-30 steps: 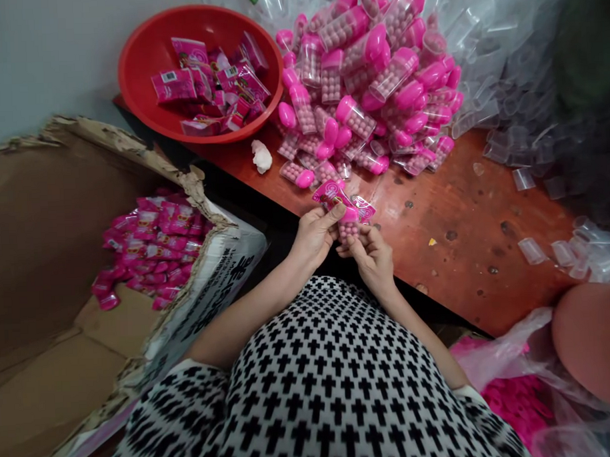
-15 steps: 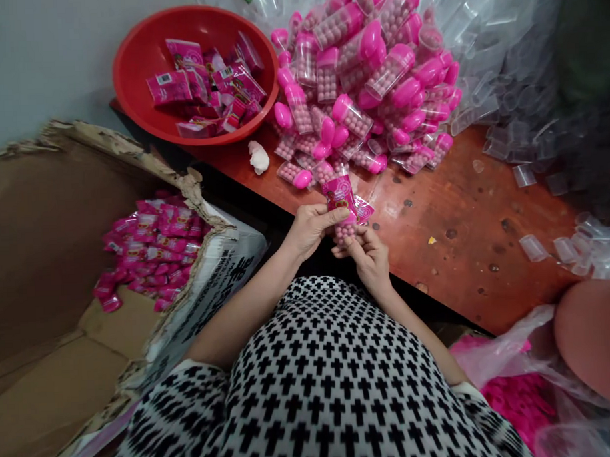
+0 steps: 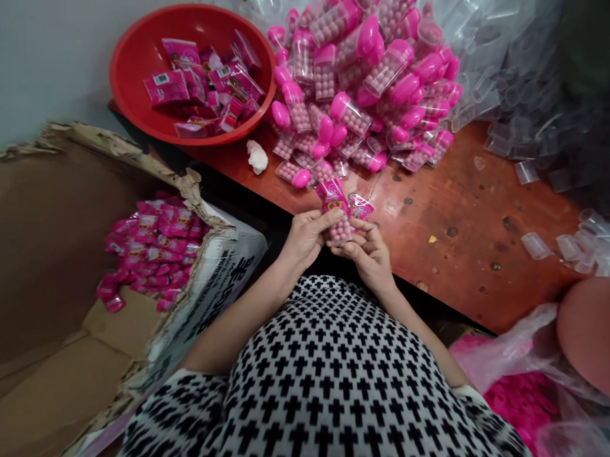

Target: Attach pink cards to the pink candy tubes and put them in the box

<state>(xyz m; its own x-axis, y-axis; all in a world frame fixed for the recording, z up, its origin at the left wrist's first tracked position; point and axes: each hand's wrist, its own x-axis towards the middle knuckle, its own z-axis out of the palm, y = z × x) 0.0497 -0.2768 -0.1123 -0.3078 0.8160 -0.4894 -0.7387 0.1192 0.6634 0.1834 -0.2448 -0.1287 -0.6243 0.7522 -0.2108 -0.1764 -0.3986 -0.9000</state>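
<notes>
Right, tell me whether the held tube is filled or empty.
At least partly filled: pink balls show through the clear tube; the pink wrapper hides the rest.

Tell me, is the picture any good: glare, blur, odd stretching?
Head view: light dim and soft, a faint sheen on the reddish table; head view: the tube of beads between left hand and right hand fairly clear; head view: the dark shape at top right blurred, the pink container at the right edge apparently stretched.

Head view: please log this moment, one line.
left hand: holding ball-filled tube; right hand: at lower end; red basin: pink packets inside
</notes>
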